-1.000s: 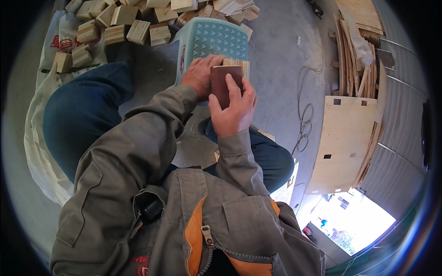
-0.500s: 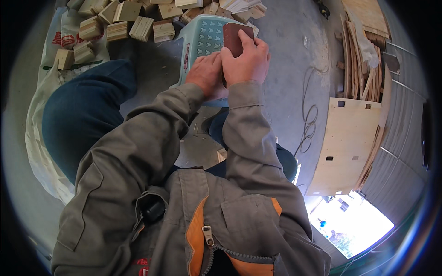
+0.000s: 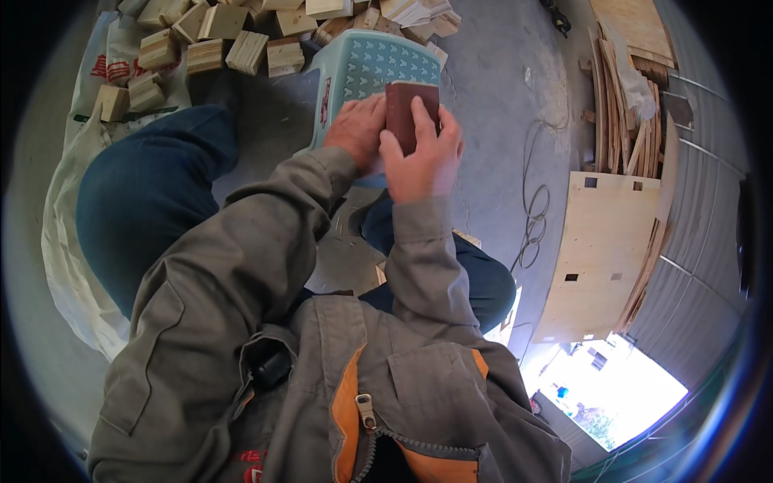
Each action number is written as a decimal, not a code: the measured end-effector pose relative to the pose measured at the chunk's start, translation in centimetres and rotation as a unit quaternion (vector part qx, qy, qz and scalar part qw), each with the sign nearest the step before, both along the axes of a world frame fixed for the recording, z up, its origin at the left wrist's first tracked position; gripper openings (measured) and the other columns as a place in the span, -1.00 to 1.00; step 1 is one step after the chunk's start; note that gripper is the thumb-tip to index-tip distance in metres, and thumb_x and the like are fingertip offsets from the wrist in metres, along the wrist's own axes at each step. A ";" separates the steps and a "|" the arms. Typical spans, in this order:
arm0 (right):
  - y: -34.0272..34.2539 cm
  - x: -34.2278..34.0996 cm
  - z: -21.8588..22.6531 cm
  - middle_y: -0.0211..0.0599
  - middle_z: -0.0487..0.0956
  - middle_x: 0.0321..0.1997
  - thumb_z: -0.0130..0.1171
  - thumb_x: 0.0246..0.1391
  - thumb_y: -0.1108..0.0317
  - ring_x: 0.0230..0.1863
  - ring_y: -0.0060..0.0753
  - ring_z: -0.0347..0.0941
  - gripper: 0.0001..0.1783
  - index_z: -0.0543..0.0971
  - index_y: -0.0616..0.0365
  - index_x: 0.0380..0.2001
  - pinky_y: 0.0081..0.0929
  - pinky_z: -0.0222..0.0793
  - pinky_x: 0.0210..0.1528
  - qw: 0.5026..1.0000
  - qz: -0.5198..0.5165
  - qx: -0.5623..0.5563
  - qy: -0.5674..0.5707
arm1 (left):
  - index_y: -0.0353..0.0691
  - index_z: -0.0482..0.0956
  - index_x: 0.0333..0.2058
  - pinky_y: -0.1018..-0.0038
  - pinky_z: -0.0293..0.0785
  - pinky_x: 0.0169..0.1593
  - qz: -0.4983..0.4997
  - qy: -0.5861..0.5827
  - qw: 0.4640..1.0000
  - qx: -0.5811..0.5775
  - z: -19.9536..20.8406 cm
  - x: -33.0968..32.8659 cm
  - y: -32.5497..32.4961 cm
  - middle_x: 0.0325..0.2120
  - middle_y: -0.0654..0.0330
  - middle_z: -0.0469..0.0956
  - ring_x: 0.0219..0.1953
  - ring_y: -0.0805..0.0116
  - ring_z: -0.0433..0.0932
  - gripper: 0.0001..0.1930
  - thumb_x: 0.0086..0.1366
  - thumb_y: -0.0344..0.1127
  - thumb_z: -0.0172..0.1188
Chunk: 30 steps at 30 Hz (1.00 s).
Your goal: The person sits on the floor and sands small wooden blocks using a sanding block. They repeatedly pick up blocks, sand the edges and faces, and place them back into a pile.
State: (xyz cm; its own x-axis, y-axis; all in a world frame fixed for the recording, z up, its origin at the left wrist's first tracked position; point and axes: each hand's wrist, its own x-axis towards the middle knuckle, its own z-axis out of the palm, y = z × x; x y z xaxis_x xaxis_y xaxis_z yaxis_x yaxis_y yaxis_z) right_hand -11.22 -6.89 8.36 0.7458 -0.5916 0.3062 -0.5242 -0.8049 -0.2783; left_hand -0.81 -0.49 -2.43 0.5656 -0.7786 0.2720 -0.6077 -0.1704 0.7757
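My right hand (image 3: 423, 157) grips a reddish-brown rectangular block, which looks like a sanding block (image 3: 400, 113), its thumb on the near side and index finger stretched along the top. Close against its left side is my left hand (image 3: 358, 133), fingers bent and pressed together; whatever they hold is hidden beneath the hand. Both hands are over the near part of a pale blue-green plastic stool (image 3: 378, 60) with a patterned seat, standing between my knees.
Cut wood blocks (image 3: 245, 52) lie piled beyond and left of the stool. A white sack (image 3: 68, 233) spreads at the left. Farther right are a cable (image 3: 531, 217) on the floor, a plywood panel (image 3: 604, 249) and stacked wood strips (image 3: 624, 113).
My right hand has drawn the sanding block toward me and slightly left along the stool. My left hand stays nearly in place.
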 end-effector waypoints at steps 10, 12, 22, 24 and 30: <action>2.8 -4.0 0.6 0.08 0.38 0.36 0.58 -0.12 0.26 0.32 0.23 0.38 -0.19 0.61 -0.07 0.31 0.12 0.37 0.33 1.000 0.008 0.016 -0.015 | -0.01 0.37 0.30 0.17 0.33 0.32 -0.010 0.049 0.999 -0.020 0.8 0.1 -0.2 0.20 0.06 0.54 0.27 0.03 0.53 -0.28 0.17 -0.15 0.44; 2.2 -3.6 0.4 0.05 0.39 0.35 0.58 -0.12 0.25 0.31 0.23 0.39 -0.20 0.61 -0.08 0.29 0.11 0.37 0.33 1.000 0.008 0.015 -0.021 | -0.03 0.38 0.30 0.17 0.33 0.32 -0.015 0.043 0.999 -0.028 0.8 0.1 -0.1 0.20 0.06 0.53 0.28 0.03 0.52 -0.26 0.14 -0.16 0.45; -2.5 4.1 -0.1 -0.06 0.44 0.32 0.53 -0.09 0.18 0.33 0.18 0.38 -0.29 0.68 -0.13 0.23 0.09 0.36 0.38 0.997 -0.063 0.031 -0.016 | -0.16 0.40 0.28 0.17 0.31 0.37 -0.009 0.029 1.000 -0.007 1.2 0.0 -0.2 0.19 0.03 0.52 0.30 0.04 0.50 -0.18 0.02 -0.21 0.50; -2.9 4.7 0.0 -0.06 0.45 0.32 0.52 -0.09 0.15 0.33 0.18 0.38 -0.30 0.69 -0.14 0.22 0.08 0.36 0.39 0.997 -0.072 0.036 -0.002 | -0.16 0.40 0.28 0.18 0.30 0.38 -0.007 0.053 0.999 -0.005 1.8 -0.1 -0.3 0.20 0.03 0.52 0.30 0.04 0.50 -0.18 0.01 -0.20 0.51; -2.8 3.4 -0.7 -0.04 0.44 0.32 0.52 -0.08 0.16 0.33 0.19 0.38 -0.30 0.68 -0.13 0.23 0.08 0.37 0.38 0.999 -0.037 0.019 -0.024 | -0.15 0.40 0.29 0.18 0.30 0.37 -0.019 0.040 0.999 -0.004 1.5 0.0 0.0 0.20 0.03 0.52 0.30 0.05 0.49 -0.22 0.05 -0.24 0.46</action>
State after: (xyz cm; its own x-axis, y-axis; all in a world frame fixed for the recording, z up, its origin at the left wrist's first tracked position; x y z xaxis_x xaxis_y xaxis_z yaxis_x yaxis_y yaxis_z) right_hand -7.87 -9.74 7.61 0.6851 -0.6560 0.3167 -0.5669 -0.7531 -0.3338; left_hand -0.81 -0.51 -0.88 0.5561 -0.7975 0.2338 -0.5499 -0.1422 0.8231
